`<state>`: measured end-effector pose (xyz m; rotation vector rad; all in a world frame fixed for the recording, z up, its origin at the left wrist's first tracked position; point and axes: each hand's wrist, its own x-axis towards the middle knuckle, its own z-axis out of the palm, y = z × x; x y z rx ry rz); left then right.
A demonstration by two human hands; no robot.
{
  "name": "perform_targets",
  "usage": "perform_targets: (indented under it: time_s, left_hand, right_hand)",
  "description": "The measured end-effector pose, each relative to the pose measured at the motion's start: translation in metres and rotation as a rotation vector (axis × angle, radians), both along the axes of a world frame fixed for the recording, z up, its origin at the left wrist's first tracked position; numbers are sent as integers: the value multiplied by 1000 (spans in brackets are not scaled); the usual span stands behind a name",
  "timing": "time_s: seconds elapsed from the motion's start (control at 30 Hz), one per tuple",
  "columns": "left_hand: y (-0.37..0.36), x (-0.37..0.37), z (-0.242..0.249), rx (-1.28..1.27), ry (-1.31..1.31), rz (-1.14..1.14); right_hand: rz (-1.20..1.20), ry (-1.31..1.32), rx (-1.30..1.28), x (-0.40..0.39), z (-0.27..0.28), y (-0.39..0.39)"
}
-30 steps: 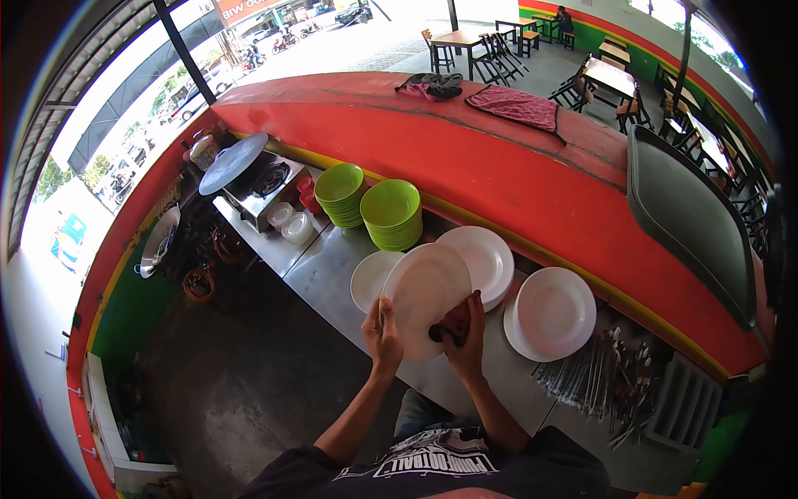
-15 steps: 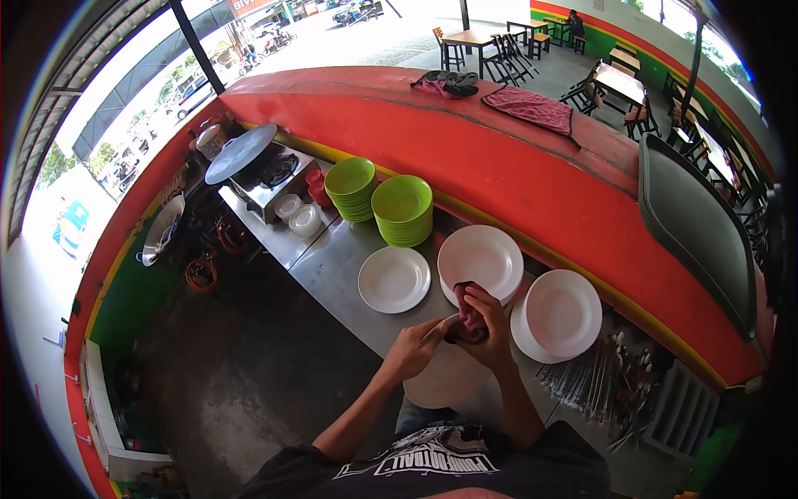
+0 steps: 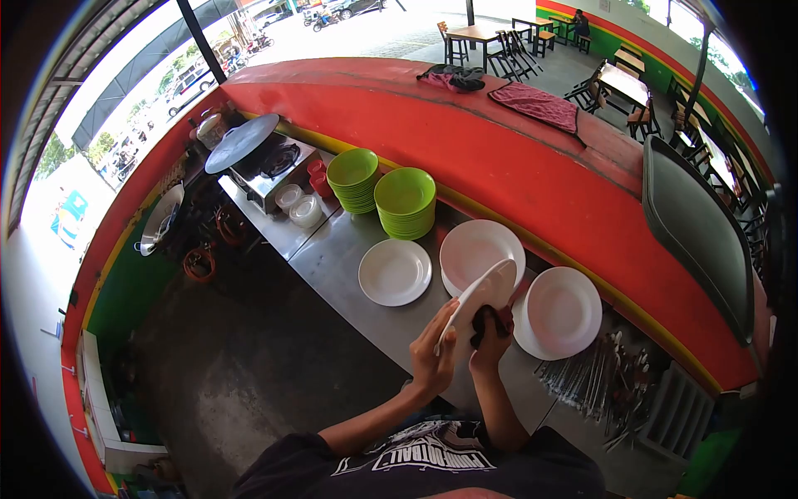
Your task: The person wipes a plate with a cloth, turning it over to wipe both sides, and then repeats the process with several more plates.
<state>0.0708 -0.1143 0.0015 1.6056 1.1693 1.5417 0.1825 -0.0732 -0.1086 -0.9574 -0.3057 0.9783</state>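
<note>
A white plate [image 3: 475, 298] stands tilted on edge above the metal counter, gripped at its left side by my left hand [image 3: 434, 353]. My right hand [image 3: 492, 343] is closed on a dark reddish cloth [image 3: 480, 323] pressed to the right-hand face of that plate. Part of the cloth is hidden by the fingers. Just behind lies a stack of white plates [image 3: 478, 245]. Another white plate stack [image 3: 565, 312] is right of my right hand, and a single white plate [image 3: 395, 273] lies to the left.
Green bowls stand in two stacks [image 3: 353, 170] [image 3: 406, 195] along the red wall [image 3: 499, 125]. Farther left are clear containers [image 3: 305, 211], red cups [image 3: 319, 180] and a stove [image 3: 278, 166]. Loose cutlery [image 3: 594, 382] and a grey rack [image 3: 677, 412] are at the right.
The held plate has swung up from low and nearly flat to steeply tilted. My left hand has shifted along with it, and the cloth has moved from its rim onto its face.
</note>
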Motion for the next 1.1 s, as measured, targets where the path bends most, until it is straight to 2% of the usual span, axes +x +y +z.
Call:
perform_targets:
  time_s: [0.1,0.2,0.27,0.37,0.43,0.53,0.63,0.77,0.87,1.0,1.1]
  left_hand:
    - [-5,0,-10,53,-50,-64]
    - [-6,-17,10,-346,-244,-320]
    - [11,-34,21,-469,-220,-423]
    - [27,-55,31,-660,-231,-571]
    - [34,-63,24,-714,-234,-643]
    - [36,-56,13,-594,28,-551]
    - [32,-60,10,-728,111,-461]
    - [27,-51,4,-560,24,-270]
    - [33,-48,-10,-511,-106,-124]
    - [39,-38,-20,-349,-192,45]
    - [43,-35,-30,-300,-174,85]
  right_hand:
    - [-8,-37,2,19,10,2]
    - [-41,-188,37,40,17,8]
    - [-59,-353,81,58,14,13]
    - [30,-618,96,77,16,12]
    - [210,-654,81,78,32,3]
    - [343,-838,174,73,39,1]
    - [305,-1021,177,65,51,-3]
    - [42,-1243,256,44,54,0]
    - [-4,-1395,183,30,37,-3]
    - [291,-1439,14,6,19,-30]
    - [434,-1208,212,-13,20,-46]
